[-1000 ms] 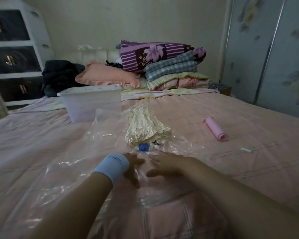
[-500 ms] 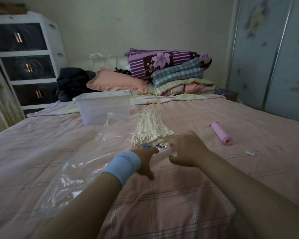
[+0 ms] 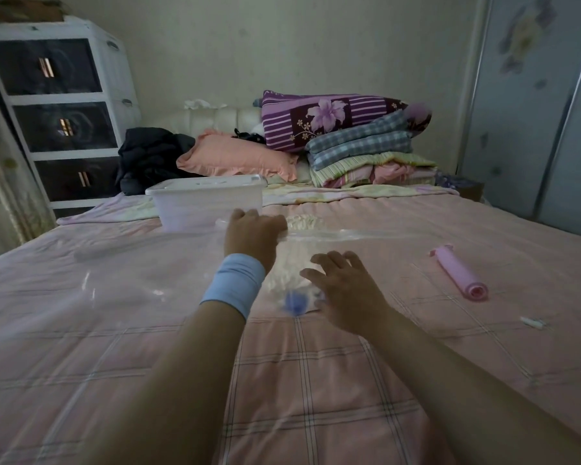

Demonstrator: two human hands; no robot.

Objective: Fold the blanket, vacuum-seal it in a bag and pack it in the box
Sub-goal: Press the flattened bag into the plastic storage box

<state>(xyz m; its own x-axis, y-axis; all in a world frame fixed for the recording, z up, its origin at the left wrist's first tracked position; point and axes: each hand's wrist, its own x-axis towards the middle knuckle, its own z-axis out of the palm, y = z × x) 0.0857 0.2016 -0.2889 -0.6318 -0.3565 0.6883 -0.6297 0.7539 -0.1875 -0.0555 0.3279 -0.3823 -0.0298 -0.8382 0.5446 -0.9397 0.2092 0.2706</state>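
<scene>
at the far left stand drawers (image 3: 47, 112), off the bed (image 3: 316, 380). the clear bag (image 3: 114, 270) lies slack across the pink cover, its film rumpled on the left and drawn into a taut ridge that runs rightwards. behind it sits the white box (image 3: 208, 203), well short of the pillows; its walls are cloudy and i cannot tell what is in it, or whether a lid is on. the left hand (image 3: 254, 234), a blue band on its wrist, has its fingers curled over that ridge and grips the bag there. the cream blanket (image 3: 302, 221) shows just right of that hand and through the film below it, so it appears to be inside the bag, bunched rather than flat. the blue valve (image 3: 294, 302) is blurred, near the bag's near edge. the right hand (image 3: 344, 290) is spread flat, fingers apart, holding nothing; whether it touches the film i cannot tell. to do this well, i judge the blanket should be smoothed flat and clear of the mouth, and air pressed toward the opening before sealing. the pink pump (image 3: 458, 273) and a small white clip (image 3: 532, 322) lie apart on the right.
</scene>
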